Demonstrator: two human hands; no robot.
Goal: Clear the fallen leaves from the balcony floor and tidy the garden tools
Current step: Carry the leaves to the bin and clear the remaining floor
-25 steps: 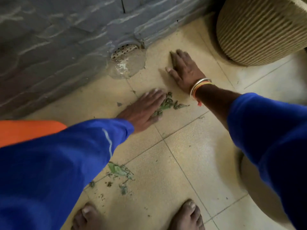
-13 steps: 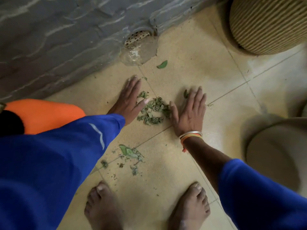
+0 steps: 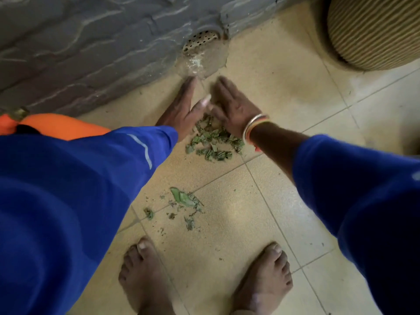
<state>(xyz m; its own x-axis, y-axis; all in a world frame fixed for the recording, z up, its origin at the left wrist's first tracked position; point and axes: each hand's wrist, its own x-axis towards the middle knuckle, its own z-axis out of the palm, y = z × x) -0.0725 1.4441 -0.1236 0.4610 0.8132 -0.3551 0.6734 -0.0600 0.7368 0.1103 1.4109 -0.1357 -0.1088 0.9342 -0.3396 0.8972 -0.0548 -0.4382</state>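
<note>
Leaf pile on floor tile, centre frame, fanning out from between palm heels toward frame bottom. Left hand and right hand angled into wedge, fingertips nearly meeting just short of drain. Grip of each apart: fingers straight, nothing held. Both hands touch pile, neither nearer. Scoop likely needs palms closing under it. Second leaf scatter lower, well apart, toward bare feet. Wall close upper left, ribbed pot upper right. Open room right of pile.
</note>
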